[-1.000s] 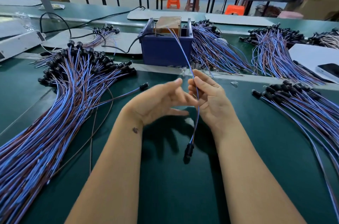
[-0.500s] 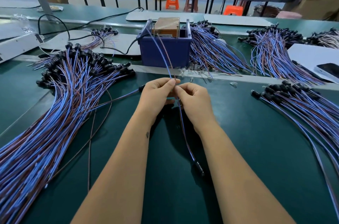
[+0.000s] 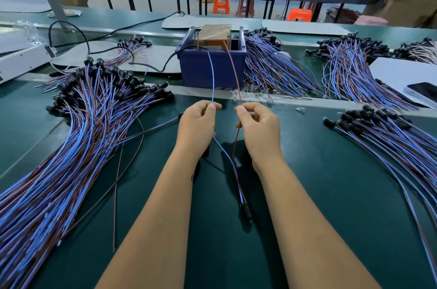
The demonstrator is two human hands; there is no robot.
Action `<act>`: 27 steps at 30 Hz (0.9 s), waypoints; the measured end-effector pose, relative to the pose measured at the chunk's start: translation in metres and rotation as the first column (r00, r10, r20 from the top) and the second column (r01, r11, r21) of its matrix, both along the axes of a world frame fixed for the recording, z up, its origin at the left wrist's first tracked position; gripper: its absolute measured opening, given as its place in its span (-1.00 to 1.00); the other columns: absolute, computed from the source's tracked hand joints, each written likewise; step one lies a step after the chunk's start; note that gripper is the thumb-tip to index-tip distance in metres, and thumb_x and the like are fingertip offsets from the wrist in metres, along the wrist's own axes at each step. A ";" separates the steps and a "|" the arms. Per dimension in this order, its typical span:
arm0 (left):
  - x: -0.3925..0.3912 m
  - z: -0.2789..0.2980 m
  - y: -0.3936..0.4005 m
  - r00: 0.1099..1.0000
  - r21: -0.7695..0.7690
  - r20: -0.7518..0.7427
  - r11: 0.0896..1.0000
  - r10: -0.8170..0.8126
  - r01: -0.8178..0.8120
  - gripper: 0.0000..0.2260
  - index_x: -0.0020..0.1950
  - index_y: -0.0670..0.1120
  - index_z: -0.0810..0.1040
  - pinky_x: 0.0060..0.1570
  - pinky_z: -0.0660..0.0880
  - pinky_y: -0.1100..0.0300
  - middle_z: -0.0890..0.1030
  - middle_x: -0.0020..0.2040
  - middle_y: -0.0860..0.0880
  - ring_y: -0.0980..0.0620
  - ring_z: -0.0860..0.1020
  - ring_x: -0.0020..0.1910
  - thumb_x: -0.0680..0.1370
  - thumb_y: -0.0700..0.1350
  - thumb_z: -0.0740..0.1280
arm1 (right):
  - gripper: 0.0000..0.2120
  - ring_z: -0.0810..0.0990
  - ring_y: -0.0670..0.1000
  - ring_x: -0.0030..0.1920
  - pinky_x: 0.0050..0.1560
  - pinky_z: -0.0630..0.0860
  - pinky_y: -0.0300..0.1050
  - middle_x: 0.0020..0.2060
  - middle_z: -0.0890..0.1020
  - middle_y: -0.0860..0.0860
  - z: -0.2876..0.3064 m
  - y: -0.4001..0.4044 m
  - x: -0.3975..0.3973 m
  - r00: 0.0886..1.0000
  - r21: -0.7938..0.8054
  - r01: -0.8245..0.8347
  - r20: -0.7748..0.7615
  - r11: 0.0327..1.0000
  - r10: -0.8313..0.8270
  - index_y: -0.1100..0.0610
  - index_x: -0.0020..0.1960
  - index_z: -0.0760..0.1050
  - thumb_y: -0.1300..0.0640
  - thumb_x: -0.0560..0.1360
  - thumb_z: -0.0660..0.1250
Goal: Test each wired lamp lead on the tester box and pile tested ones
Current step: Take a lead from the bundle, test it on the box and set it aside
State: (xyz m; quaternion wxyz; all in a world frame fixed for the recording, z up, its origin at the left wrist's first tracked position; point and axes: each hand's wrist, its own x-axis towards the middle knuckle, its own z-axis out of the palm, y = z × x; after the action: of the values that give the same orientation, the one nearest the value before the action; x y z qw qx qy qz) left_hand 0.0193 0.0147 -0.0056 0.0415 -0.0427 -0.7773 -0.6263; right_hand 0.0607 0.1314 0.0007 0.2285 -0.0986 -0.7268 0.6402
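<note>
One lamp lead lies between my forearms, its black lamp holder (image 3: 246, 212) resting on the green table (image 3: 331, 194). My left hand (image 3: 197, 129) pinches its blue wire (image 3: 212, 76) between thumb and forefinger. My right hand (image 3: 257, 130) pinches its brown wire (image 3: 234, 71) the same way. Both wires stand up apart from each other, their tips reaching toward the tester box (image 3: 214, 34), a brown box inside a blue bin (image 3: 210, 68) straight ahead.
A big pile of leads (image 3: 78, 128) fans across the left of the table. Another pile of leads (image 3: 399, 139) lies at the right, and more bundles of leads (image 3: 274, 68) sit behind the bin. A black cable (image 3: 104, 35) runs at the back left, a phone (image 3: 423, 92) at the right edge.
My hands have drawn apart, splitting the lead's two wires. The blue and brown ends now stand separately, and the lamp holder has settled on the table between my arms.
</note>
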 end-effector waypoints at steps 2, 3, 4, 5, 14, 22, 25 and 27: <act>0.001 0.001 -0.001 1.000 -0.014 -0.011 1.000 0.015 -0.015 -0.76 -0.07 0.09 0.59 -0.30 0.44 0.15 0.40 -0.53 0.14 0.14 0.38 -0.50 0.66 -0.06 0.15 | -0.85 0.44 -0.16 -0.39 -0.33 0.38 -0.37 -0.43 0.52 -0.05 -0.001 0.001 -0.001 1.000 0.004 -0.002 0.003 1.000 0.002 0.04 -0.16 0.56 0.14 0.58 0.31; 0.001 0.002 -0.001 1.000 -0.015 -0.018 1.000 0.021 -0.022 -0.76 -0.06 0.09 0.59 -0.30 0.42 0.14 0.40 -0.52 0.14 0.11 0.37 -0.46 0.66 -0.06 0.15 | -0.85 0.44 -0.17 -0.39 -0.32 0.39 -0.39 -0.42 0.52 -0.05 -0.001 0.001 -0.001 1.000 0.005 -0.002 0.006 1.000 0.002 0.04 -0.16 0.56 0.14 0.58 0.30; 0.001 0.002 -0.002 0.999 -0.012 -0.023 1.000 0.026 -0.026 -0.76 -0.06 0.10 0.59 -0.30 0.40 0.12 0.39 -0.50 0.12 0.07 0.36 -0.43 0.66 -0.06 0.15 | -0.85 0.45 -0.17 -0.38 -0.32 0.39 -0.40 -0.41 0.53 -0.05 -0.002 0.001 -0.001 1.000 0.006 -0.001 0.010 1.000 0.001 0.04 -0.16 0.56 0.14 0.58 0.30; 0.001 0.002 -0.002 0.999 -0.007 -0.027 1.000 0.030 -0.030 -0.77 -0.05 0.10 0.59 -0.30 0.38 0.12 0.38 -0.48 0.10 0.05 0.34 -0.41 0.66 -0.07 0.16 | -0.85 0.45 -0.18 -0.38 -0.32 0.39 -0.40 -0.41 0.54 -0.05 -0.002 0.001 -0.002 1.000 0.007 0.001 0.012 1.000 -0.001 0.03 -0.16 0.55 0.14 0.58 0.30; -0.002 0.001 -0.008 0.994 0.028 -0.031 0.994 0.106 -0.105 -0.76 -0.05 0.10 0.60 -0.45 0.22 0.21 0.30 -0.50 0.11 0.11 0.23 -0.52 0.65 -0.07 0.15 | -0.82 0.45 -0.22 -0.40 -0.33 0.37 -0.43 -0.40 0.55 -0.08 -0.005 0.001 -0.005 1.000 0.018 0.015 0.014 1.000 -0.016 0.02 -0.20 0.53 0.16 0.57 0.30; -0.006 0.000 -0.013 0.988 0.035 -0.006 0.988 0.153 -0.152 -0.76 -0.05 0.07 0.61 -0.45 0.25 0.22 0.32 -0.51 0.12 0.11 0.25 -0.52 0.64 -0.07 0.15 | -0.82 0.44 -0.22 -0.40 -0.34 0.37 -0.43 -0.39 0.56 -0.06 -0.006 0.001 -0.005 1.000 0.022 0.019 0.019 1.000 -0.019 0.02 -0.20 0.53 0.16 0.57 0.30; -0.006 0.000 -0.013 0.990 0.035 -0.008 0.989 0.143 -0.142 -0.76 -0.06 0.08 0.61 -0.51 0.24 0.26 0.31 -0.54 0.13 0.13 0.24 -0.54 0.64 -0.07 0.16 | -0.82 0.45 -0.22 -0.40 -0.33 0.38 -0.42 -0.38 0.56 -0.06 -0.005 0.001 -0.005 1.000 0.027 0.018 0.021 0.999 -0.018 0.03 -0.20 0.53 0.16 0.57 0.29; -0.006 0.000 -0.012 0.990 0.032 -0.015 0.989 0.142 -0.142 -0.77 -0.05 0.08 0.61 -0.54 0.23 0.30 0.30 -0.54 0.13 0.14 0.23 -0.54 0.64 -0.07 0.17 | -0.83 0.44 -0.22 -0.41 -0.34 0.38 -0.42 -0.38 0.57 -0.05 -0.005 0.001 -0.005 1.000 0.033 0.017 0.024 0.999 -0.018 0.03 -0.19 0.53 0.16 0.57 0.29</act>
State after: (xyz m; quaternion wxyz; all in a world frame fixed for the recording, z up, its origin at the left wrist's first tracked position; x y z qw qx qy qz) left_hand 0.0133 0.0029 -0.0059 0.0933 0.0080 -0.7683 -0.6332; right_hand 0.0557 0.1327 -0.0043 0.2268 -0.1092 -0.7390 0.6249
